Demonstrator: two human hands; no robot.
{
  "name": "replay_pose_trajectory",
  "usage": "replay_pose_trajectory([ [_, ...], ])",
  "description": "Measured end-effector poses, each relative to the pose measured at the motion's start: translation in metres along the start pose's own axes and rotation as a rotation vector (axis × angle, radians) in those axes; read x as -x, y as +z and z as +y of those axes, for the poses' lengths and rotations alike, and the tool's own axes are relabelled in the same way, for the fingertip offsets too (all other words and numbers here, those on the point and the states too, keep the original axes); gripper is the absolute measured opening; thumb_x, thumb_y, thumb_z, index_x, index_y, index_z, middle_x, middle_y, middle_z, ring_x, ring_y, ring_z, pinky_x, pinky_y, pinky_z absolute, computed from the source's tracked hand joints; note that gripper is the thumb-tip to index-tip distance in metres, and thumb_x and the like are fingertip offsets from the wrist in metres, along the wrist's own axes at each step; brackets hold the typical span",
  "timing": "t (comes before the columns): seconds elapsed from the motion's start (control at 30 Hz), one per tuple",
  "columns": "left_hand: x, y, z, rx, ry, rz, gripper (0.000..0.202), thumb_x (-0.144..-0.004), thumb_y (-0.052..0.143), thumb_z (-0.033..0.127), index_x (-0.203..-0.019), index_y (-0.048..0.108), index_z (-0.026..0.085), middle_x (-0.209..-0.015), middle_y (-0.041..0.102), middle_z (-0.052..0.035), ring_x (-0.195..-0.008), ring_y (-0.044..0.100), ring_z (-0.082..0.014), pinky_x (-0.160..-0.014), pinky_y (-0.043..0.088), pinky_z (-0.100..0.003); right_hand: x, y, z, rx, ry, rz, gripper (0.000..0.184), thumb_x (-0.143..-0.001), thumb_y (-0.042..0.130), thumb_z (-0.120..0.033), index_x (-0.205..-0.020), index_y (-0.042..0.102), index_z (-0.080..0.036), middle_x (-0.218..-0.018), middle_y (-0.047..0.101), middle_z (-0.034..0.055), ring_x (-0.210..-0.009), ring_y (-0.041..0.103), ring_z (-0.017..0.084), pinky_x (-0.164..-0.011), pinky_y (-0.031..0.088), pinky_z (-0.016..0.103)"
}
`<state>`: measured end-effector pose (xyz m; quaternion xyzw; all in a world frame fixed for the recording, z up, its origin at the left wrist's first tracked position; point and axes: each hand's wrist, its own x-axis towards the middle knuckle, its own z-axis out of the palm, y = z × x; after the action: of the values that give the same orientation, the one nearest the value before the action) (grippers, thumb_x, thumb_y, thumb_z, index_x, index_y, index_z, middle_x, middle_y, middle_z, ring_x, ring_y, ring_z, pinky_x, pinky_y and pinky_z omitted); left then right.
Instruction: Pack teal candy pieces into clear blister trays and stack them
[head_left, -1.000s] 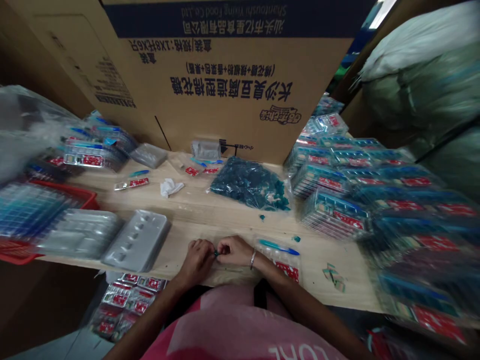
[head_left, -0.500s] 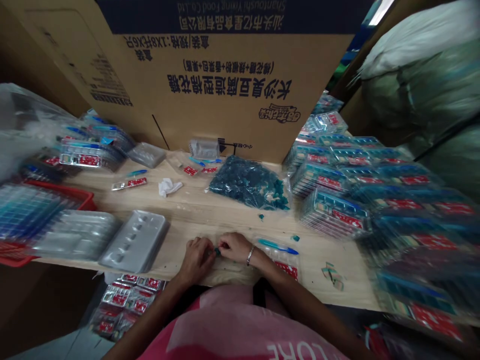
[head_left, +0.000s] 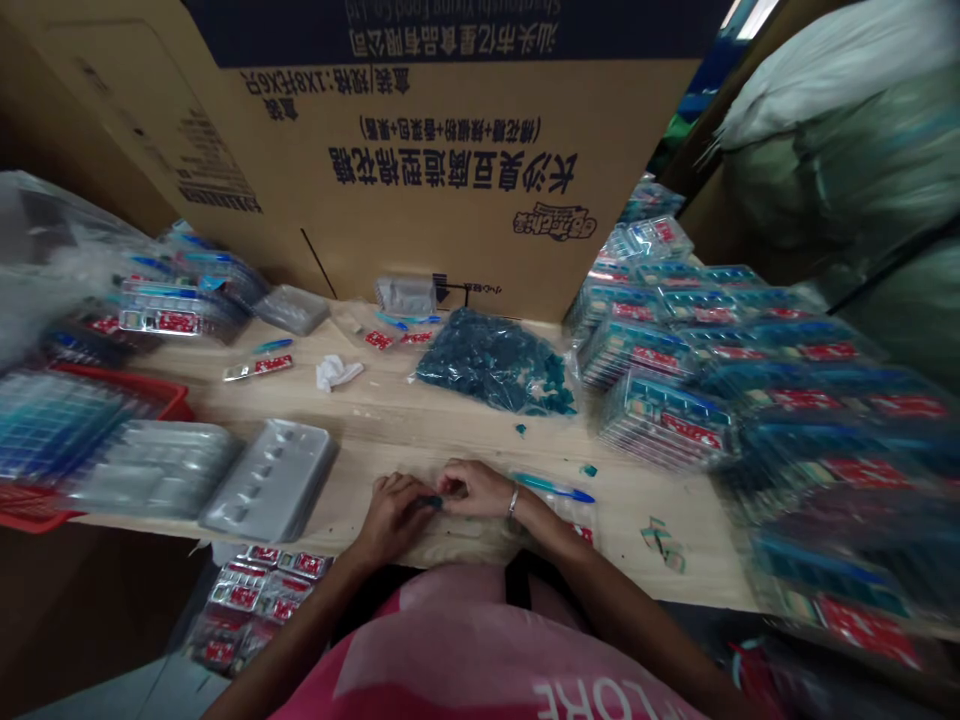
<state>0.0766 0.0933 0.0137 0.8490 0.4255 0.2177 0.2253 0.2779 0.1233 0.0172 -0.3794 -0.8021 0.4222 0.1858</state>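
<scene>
Close to the table's front edge, my left hand point(head_left: 394, 515) has its fingers closed on a small dark teal piece point(head_left: 431, 501). Facing it, my right hand point(head_left: 474, 488) has thumb and fingers pinched at the other end of that piece; whether it grips the piece or something tiny is unclear. Partly under my right forearm lies a clear tray with a red label point(head_left: 583, 532), a blue pen-shaped stick point(head_left: 553, 487) along its top. Beyond my hands rests a clear bag of teal pieces point(head_left: 491, 365).
A big cardboard box point(head_left: 450, 180) stands at the back. Filled trays point(head_left: 667, 420) are stacked on the right. At left are clear trays point(head_left: 270, 480) and a red basket point(head_left: 176, 402). Crumpled tissue point(head_left: 337, 372) and paper scraps point(head_left: 663, 544) lie on the table.
My right hand has turned slightly, and its wrist has shifted a little to the right. My left hand stays nearly in place with the teal piece.
</scene>
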Motion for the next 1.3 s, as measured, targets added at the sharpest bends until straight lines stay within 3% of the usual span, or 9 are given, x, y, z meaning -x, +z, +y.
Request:
replay_pose_trajectory([
  [0.23,0.004,0.009,-0.003,-0.098,0.030,0.069,0.020,-0.083,0.056,0.032,-0.099,0.063,0.022,-0.087,0.066,-0.0049,-0.083,0.056,-0.0197,-0.075,0.035,-0.035,0.000,0.006,0.002,0.075,0.003,0.052,0.010,-0.070,0.064,-0.012,-0.078,0.067,-0.016,-0.074,0.059,-0.0006,-0.065,0.052,0.010,-0.061,0.039,0.020],
  [0.43,0.005,0.012,-0.005,-0.110,0.028,0.094,0.017,-0.088,0.050,0.032,-0.092,0.063,0.021,-0.085,0.067,-0.0042,-0.081,0.056,-0.0183,-0.075,0.035,-0.035,-0.001,0.003,-0.003,0.118,-0.012,0.043,0.010,-0.076,0.059,-0.013,-0.075,0.068,-0.017,-0.071,0.059,0.0003,-0.066,0.053,0.011,-0.063,0.038,0.021],
  [0.7,0.005,0.009,-0.002,-0.120,0.047,0.090,0.014,-0.085,0.053,0.029,-0.092,0.063,0.020,-0.085,0.067,-0.0047,-0.080,0.057,-0.0189,-0.074,0.035,-0.035,0.003,0.010,-0.009,0.201,0.035,0.091,0.011,-0.068,0.061,-0.008,-0.075,0.065,-0.016,-0.074,0.058,0.0002,-0.065,0.052,0.011,-0.060,0.037,0.020],
  [1.07,0.006,0.010,-0.002,-0.164,0.073,0.080,0.018,-0.090,0.046,0.023,-0.097,0.062,0.020,-0.088,0.066,-0.0043,-0.082,0.055,-0.0183,-0.075,0.033,-0.034,-0.001,0.006,-0.007,0.279,0.012,0.050,0.013,-0.066,0.063,-0.010,-0.078,0.063,-0.015,-0.076,0.060,0.0001,-0.066,0.053,0.011,-0.061,0.038,0.020],
  [1.3,0.005,0.013,-0.002,-0.210,0.084,0.097,0.021,-0.092,0.043,0.026,-0.095,0.063,0.020,-0.086,0.066,-0.0045,-0.081,0.054,-0.0181,-0.075,0.033,-0.035,0.003,0.007,-0.018,0.401,-0.021,-0.001,0.007,-0.076,0.058,-0.013,-0.077,0.064,-0.016,-0.080,0.062,0.0047,-0.075,0.056,0.016,-0.068,0.040,0.024],
])
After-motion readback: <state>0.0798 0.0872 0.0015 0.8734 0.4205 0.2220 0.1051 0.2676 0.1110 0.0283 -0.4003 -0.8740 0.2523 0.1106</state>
